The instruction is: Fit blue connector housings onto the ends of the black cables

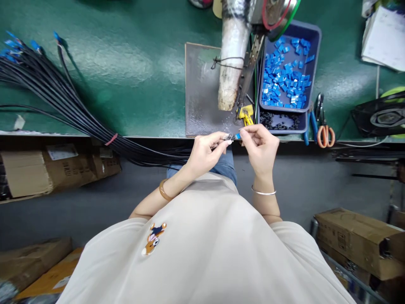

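Note:
My left hand (205, 153) pinches the end of a thin black cable (228, 137) between thumb and fingertips at the table's front edge. Thumb and forefinger of my right hand (262, 148) are closed on a small blue connector (238, 136), which meets the cable end or lies right against it; the exact contact is too small to tell. Just beyond my right fingers is a yellow tool (247, 114). A bundle of black cables (91, 120), tied with a pink band (111, 139), runs from the left of the table towards my lap.
Right of centre, a grey-blue tray (316, 46) holds many blue connectors (284, 80); a bin below it has small black pieces (281, 121). A white-wrapped nozzle (229, 71) overhangs a dark board (202, 93). Orange-handled scissors (325, 136) and a black fan (382, 116) are farther right.

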Available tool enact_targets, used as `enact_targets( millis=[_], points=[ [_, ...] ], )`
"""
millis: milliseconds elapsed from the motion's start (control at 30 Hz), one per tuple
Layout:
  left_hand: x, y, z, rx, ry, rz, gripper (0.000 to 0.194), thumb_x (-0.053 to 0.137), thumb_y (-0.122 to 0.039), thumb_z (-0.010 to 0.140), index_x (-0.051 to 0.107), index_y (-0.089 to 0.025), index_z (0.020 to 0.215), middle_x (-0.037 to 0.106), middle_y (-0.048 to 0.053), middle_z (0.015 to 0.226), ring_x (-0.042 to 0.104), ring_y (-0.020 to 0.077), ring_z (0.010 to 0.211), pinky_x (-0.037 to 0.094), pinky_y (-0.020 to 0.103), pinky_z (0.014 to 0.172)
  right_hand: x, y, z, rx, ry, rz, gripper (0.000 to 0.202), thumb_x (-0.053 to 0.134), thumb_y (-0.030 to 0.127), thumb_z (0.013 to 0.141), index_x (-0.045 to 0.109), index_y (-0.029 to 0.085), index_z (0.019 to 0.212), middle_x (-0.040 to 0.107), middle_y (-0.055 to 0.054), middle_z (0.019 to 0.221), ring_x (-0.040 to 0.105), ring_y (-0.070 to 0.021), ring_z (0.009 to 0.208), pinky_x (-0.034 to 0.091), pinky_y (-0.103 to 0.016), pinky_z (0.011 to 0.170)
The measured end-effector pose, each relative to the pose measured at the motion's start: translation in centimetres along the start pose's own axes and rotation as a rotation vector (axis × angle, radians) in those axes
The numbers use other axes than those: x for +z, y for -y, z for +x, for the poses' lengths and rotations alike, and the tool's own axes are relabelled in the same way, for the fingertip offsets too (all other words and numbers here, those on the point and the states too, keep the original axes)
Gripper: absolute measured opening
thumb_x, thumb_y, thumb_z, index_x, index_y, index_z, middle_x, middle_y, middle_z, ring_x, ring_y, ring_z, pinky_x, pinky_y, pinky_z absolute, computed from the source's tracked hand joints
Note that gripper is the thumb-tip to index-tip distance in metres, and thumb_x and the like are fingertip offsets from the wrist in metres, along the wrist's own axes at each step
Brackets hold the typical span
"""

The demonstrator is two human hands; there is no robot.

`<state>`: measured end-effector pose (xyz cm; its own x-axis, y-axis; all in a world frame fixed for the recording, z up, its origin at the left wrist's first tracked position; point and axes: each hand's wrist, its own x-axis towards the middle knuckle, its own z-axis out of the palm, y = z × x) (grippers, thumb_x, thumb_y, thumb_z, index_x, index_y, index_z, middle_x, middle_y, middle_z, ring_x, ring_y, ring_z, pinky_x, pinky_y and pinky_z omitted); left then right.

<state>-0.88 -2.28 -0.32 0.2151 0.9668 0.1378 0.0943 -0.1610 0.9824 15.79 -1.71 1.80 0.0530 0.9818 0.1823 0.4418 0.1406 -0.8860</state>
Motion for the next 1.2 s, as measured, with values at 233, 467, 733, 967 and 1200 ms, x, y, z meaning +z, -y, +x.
enact_targets(
  millis=[233,467,733,967,1200],
  points=[
    [-0.2,0.0,0.4,-0.067,0.052,-0.083,0.019,0.062,-0.030,0.088,0.068,-0.012,0.085,0.062,0.000,0.059,0.052,0.0077,0.051,0.041,0.019,0.053,-0.6,1.3,-0.8,-0.049,0.051,-0.134,0.013,0.068,0.030,0.085,0.073,0.019,0.091,0.054,0.006,0.059,0.041,-0.0043,0.049,0.031,-0.021,0.049],
    [0.1,0.1,0.3,-0.008,0.047,-0.010,0.017,0.061,-0.028,0.089,0.067,-0.013,0.082,0.061,-0.002,0.059,0.051,0.0075,0.053,0.039,0.020,0.055,-0.3,0.9,-0.6,-0.016,0.083,-0.106,0.008,0.065,0.025,0.084,0.069,0.018,0.083,0.045,0.008,0.056,0.030,-0.0031,0.047,0.024,-0.021,0.047],
    [-0.2,0.0,0.7,-0.146,0.048,-0.257,0.022,0.063,-0.034,0.089,0.061,-0.015,0.080,0.058,-0.002,0.056,0.051,0.0066,0.050,0.042,0.018,0.052,-0.2,1.1,-0.9,-0.190,0.082,-0.281,0.008,0.063,0.018,0.081,0.063,0.018,0.073,0.043,0.009,0.054,0.029,-0.0034,0.046,0.030,-0.021,0.050],
    [-0.4,-0.1,0.9,-0.184,0.052,-0.316,0.022,0.066,-0.034,0.087,0.064,-0.013,0.083,0.059,0.000,0.057,0.051,0.0065,0.048,0.042,0.018,0.050,-0.7,0.5,-1.2,-0.128,-0.009,-0.188,0.023,0.066,0.033,0.087,0.069,0.022,0.108,0.051,0.008,0.061,0.029,-0.0042,0.046,0.027,-0.022,0.047],
    [0.0,0.2,0.5,-0.116,0.075,-0.165,0.019,0.062,-0.031,0.089,0.065,-0.014,0.081,0.059,-0.001,0.059,0.052,0.0072,0.051,0.042,0.019,0.051,-0.3,1.1,-0.6,-0.176,0.060,-0.235,0.011,0.063,0.028,0.089,0.070,0.019,0.089,0.054,0.007,0.061,0.035,-0.0043,0.048,0.034,-0.020,0.050]
  ],
)
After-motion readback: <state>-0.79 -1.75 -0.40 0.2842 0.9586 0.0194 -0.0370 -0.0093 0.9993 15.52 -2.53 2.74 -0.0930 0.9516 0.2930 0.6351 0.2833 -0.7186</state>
